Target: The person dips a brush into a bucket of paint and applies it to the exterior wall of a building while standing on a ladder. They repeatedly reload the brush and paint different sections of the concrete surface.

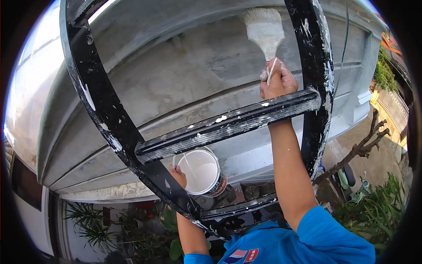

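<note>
A wide, pale brush [265, 33] has its bristles against the grey wall [176, 66] near the top. My right hand [279, 80] is closed round its handle, beyond a paint-spotted ladder rung [228, 121]. Lower down, a bucket [203, 171] with white paint inside hangs or rests beside my left hand [178, 177], whose fingers are closed at its rim and handle. Part of my left hand and forearm lies behind the black ladder rail [116, 119].
The right ladder rail [315, 57] stands close beside my right arm. A thin cable [345, 44] hangs at the upper right. Below are a bare branch [362, 147], green plants [380, 211] and a parked motorbike [347, 180].
</note>
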`<action>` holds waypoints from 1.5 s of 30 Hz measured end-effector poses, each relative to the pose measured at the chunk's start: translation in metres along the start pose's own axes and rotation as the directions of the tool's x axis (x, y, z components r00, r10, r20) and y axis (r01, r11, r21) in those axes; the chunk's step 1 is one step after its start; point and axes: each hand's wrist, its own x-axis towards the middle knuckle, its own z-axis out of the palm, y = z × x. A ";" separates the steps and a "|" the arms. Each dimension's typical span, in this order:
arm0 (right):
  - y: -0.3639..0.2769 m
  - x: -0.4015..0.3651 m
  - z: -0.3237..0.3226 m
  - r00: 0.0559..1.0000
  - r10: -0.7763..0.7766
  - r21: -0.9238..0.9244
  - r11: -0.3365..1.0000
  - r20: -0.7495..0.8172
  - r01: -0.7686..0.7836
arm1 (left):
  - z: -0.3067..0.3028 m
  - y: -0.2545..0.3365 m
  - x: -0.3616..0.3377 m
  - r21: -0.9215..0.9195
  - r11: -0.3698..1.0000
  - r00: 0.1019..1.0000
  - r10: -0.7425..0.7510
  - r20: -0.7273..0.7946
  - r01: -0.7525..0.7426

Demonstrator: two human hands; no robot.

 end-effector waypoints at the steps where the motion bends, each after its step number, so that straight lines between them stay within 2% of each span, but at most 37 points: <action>1: 0.002 0.004 -0.002 0.998 -0.040 0.026 0.999 -0.044 0.041 | -0.001 0.001 0.001 0.012 1.000 1.000 -0.005 0.000 0.005; 3: 0.009 0.011 -0.003 0.984 -0.118 0.075 0.989 -0.133 0.129 | 0.001 -0.001 0.001 -0.002 1.000 1.000 0.010 -0.013 -0.010; 4: 0.011 0.013 -0.003 0.971 -0.167 -0.018 0.986 -0.173 0.166 | 0.002 -0.002 0.001 -0.012 1.000 1.000 0.018 -0.017 -0.018; 5: 0.015 0.013 0.000 0.942 -0.289 -0.136 0.954 -0.169 0.268 | 0.002 -0.002 0.001 0.001 1.000 1.000 0.016 -0.016 -0.016; 7: 0.015 0.003 0.017 0.846 -0.519 -0.362 0.817 -0.122 0.449 | 0.001 -0.001 0.002 0.027 1.000 1.000 0.016 -0.014 -0.015; 8: 0.025 -0.005 0.025 0.873 -0.486 -0.421 0.799 -0.030 0.430 | -0.001 0.001 0.001 0.018 1.000 1.000 0.009 -0.014 -0.009; 10: 0.032 -0.036 0.045 0.857 -0.486 -0.345 0.785 0.169 0.514 | -0.004 0.006 -0.001 0.006 1.000 1.000 -0.003 -0.006 0.003; 11: 0.035 -0.051 0.054 0.778 -0.564 -0.317 0.711 0.278 0.628 | 0.000 0.002 0.001 -0.022 1.000 1.000 0.010 -0.021 -0.011; 13: 0.029 -0.086 0.066 0.771 -0.340 -0.369 0.727 0.538 0.578 | 0.009 -0.008 0.004 -0.078 0.996 0.998 0.038 -0.048 -0.042; 16: 0.027 -0.092 0.076 0.714 -0.300 -0.280 0.771 0.633 0.572 | 0.008 -0.006 0.001 -0.039 0.998 0.998 0.046 -0.053 -0.049; 18: 0.036 -0.063 0.076 0.725 -0.500 -0.207 0.737 0.474 0.643 | 0.001 -0.001 -0.001 0.018 0.999 0.998 0.029 -0.055 -0.028; 20: 0.032 -0.029 0.054 0.842 -0.395 -0.179 0.859 0.367 0.481 | -0.006 0.006 -0.003 0.080 0.997 0.999 0.025 -0.044 -0.022; 22: 0.028 -0.011 0.032 0.891 -0.376 -0.221 0.875 0.252 0.432 | 0.004 -0.006 0.003 0.043 0.998 0.996 0.053 -0.072 -0.050; 23: 0.023 -0.007 0.021 0.968 -0.193 -0.138 0.967 0.162 0.216 | 0.011 -0.012 0.004 0.025 0.998 0.994 0.067 -0.081 -0.065; 24: 0.016 -0.006 0.011 0.996 0.015 -0.040 0.999 0.085 -0.012 | 0.014 -0.017 0.003 0.019 0.997 0.992 0.078 -0.095 -0.077; 26: 0.012 0.002 0.003 0.992 0.128 0.262 0.957 -0.005 -0.122 | 0.019 -0.020 0.006 0.004 0.995 0.986 0.100 -0.133 -0.100; 27: 0.010 0.007 0.001 0.981 0.192 0.410 0.898 -0.033 -0.162 | 0.016 -0.017 0.006 0.020 0.997 0.992 0.079 -0.103 -0.077; 29: 0.010 0.008 0.005 0.963 0.249 0.419 0.867 0.100 -0.268 | 0.005 -0.006 0.004 0.055 0.998 0.998 0.036 -0.043 -0.034; 31: 0.016 -0.023 0.048 0.982 0.157 0.363 0.913 0.106 -0.185 | 0.003 -0.002 0.004 0.018 1.000 0.999 0.025 -0.046 -0.024; 32: 0.020 -0.044 0.065 0.969 0.192 0.257 0.940 0.154 -0.227 | 0.002 -0.002 0.002 0.005 1.000 0.999 0.023 -0.041 -0.023; 33: 0.038 -0.061 0.076 0.962 0.009 0.117 0.992 0.274 -0.042 | 0.002 0.000 0.001 -0.007 1.000 0.999 0.016 -0.034 -0.017; 35: 0.055 -0.095 0.098 0.854 -0.030 -0.106 0.989 0.519 0.099 | 0.000 0.002 0.000 -0.028 1.000 1.000 0.006 -0.020 -0.007; 36: 0.056 -0.107 0.107 0.802 -0.160 -0.140 0.947 0.575 0.290 | 0.002 -0.001 0.001 -0.032 0.999 0.999 0.026 -0.022 -0.027; 39: 0.048 -0.093 0.110 0.817 -0.104 -0.118 0.972 0.567 0.206 | 0.007 -0.008 0.004 -0.030 0.998 0.999 0.050 -0.018 -0.050; 41: 0.037 -0.059 0.092 0.867 0.023 -0.105 0.994 0.498 0.034 | 0.002 -0.005 0.002 0.010 1.000 1.000 0.026 -0.003 -0.026; 42: 0.032 -0.045 0.081 0.889 0.053 -0.074 0.997 0.455 -0.021 | 0.006 -0.006 0.002 -0.006 0.998 0.996 0.057 -0.068 -0.057; 43: 0.027 -0.037 0.066 0.909 0.092 -0.048 0.996 0.407 -0.080 | 0.006 -0.008 0.000 -0.010 0.998 0.996 0.059 -0.064 -0.060; 44: 0.014 -0.033 0.052 0.908 0.227 0.052 0.964 0.351 -0.261 | 0.007 -0.009 -0.001 -0.015 0.998 0.996 0.064 -0.060 -0.065; 45: 0.007 -0.025 0.040 0.936 0.259 0.171 0.937 0.241 -0.303 | 0.007 -0.008 0.003 -0.024 0.997 0.995 0.068 -0.068 -0.070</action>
